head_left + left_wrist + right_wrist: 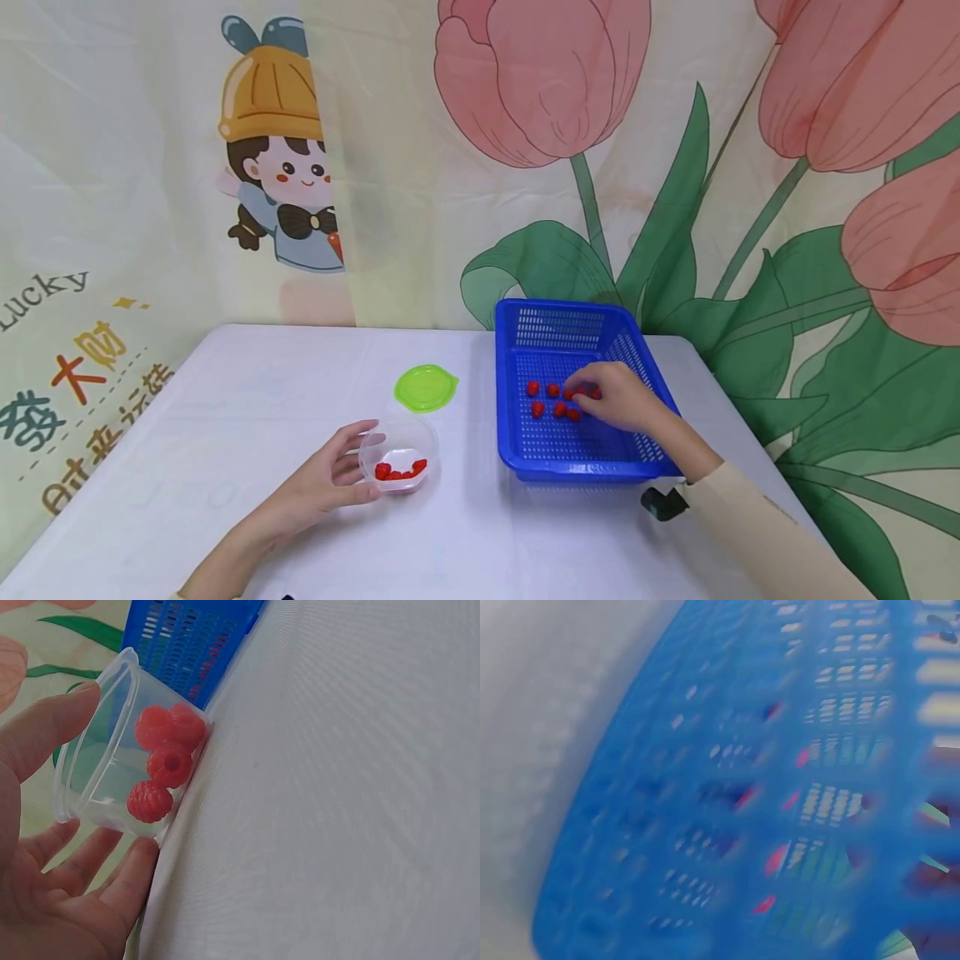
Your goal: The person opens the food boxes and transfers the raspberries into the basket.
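In the head view my left hand (341, 473) holds a clear plastic cup (367, 442) on the table. The left wrist view shows the thumb at the cup's rim and fingers along its opposite side. Several red raspberries (169, 765) lie in the bottom of the cup. My right hand (618, 397) reaches into a blue perforated basket (513, 454), fingertips down among several raspberries (537, 409). Its fingertips meet a raspberry, but whether they pinch it is unclear. The right wrist view shows mostly the blurred basket wall (667, 825), with dark parts of the hand behind it.
A bright green lid (426, 388) lies flat on the white tablecloth (300, 375) behind the cup. The basket's raised walls surround the right hand. Behind the table hangs a printed cloth with tulips (547, 75) and a cartoon figure (288, 167).
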The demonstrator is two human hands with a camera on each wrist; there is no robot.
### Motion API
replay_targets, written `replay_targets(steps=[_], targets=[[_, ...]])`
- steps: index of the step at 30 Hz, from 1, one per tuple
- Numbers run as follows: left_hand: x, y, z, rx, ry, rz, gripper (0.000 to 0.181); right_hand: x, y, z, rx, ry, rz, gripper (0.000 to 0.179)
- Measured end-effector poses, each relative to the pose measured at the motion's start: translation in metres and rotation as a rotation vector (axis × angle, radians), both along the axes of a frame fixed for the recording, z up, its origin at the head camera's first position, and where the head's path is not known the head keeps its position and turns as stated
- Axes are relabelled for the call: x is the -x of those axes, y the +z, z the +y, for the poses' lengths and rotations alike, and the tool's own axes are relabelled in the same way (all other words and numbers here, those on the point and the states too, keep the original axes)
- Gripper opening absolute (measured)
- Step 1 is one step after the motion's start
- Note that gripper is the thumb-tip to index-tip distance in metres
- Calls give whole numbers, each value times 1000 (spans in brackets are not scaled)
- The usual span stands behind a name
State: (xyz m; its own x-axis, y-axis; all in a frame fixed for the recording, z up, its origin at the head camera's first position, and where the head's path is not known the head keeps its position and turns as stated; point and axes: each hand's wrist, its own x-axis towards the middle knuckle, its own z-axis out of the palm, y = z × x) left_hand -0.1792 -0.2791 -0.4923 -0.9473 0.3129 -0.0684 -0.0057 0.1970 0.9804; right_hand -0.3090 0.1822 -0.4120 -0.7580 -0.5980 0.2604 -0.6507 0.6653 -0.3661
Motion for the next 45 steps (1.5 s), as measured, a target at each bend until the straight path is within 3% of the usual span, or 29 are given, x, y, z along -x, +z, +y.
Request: replay_targets(steps=[12,20,26,39,45], targets=[[-1,2,1,9,12,-6,96,-31,38,-59,78,129,-10,26],[0,1,-1,13,12,-6,97,-42,50,-108,70,231,-88,32],[0,0,-1,12,12,2,97,-44,48,-141,34,310,-154,33],[0,0,0,5,11,2,96,-50,31,-184,-1,344,-244,33],[1,-2,0,-2,8,4,95,-49,17,-198,-2,368,-234,32]])
